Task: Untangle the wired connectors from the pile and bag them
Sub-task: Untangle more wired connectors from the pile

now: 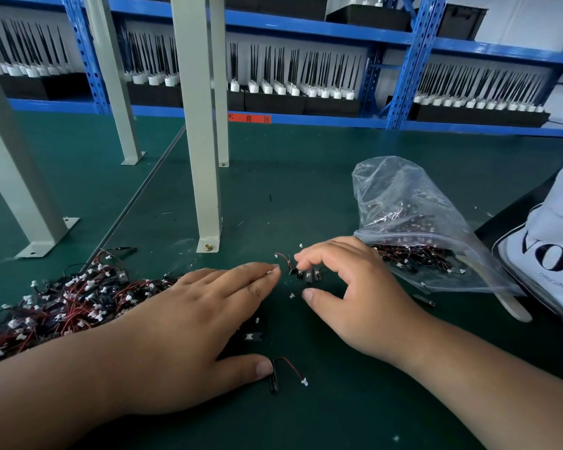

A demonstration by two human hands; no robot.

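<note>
Green bench (306,190): L hand (202,313) flat, fingers together, beside pile (62,306); R hand (348,293) clawed over freed connectors (307,275), pinch unclear. Next, prob.: gather them, drop in bag (403,203).

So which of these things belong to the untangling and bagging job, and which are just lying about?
Job:
- tangled pile of wired connectors, at left
- separated connectors, in the middle
- loose connector, nearest the camera
- plastic bag, partly filled

Lying about:
- white printed bag, at right
- shelf trays of black rods
- grey posts
</note>
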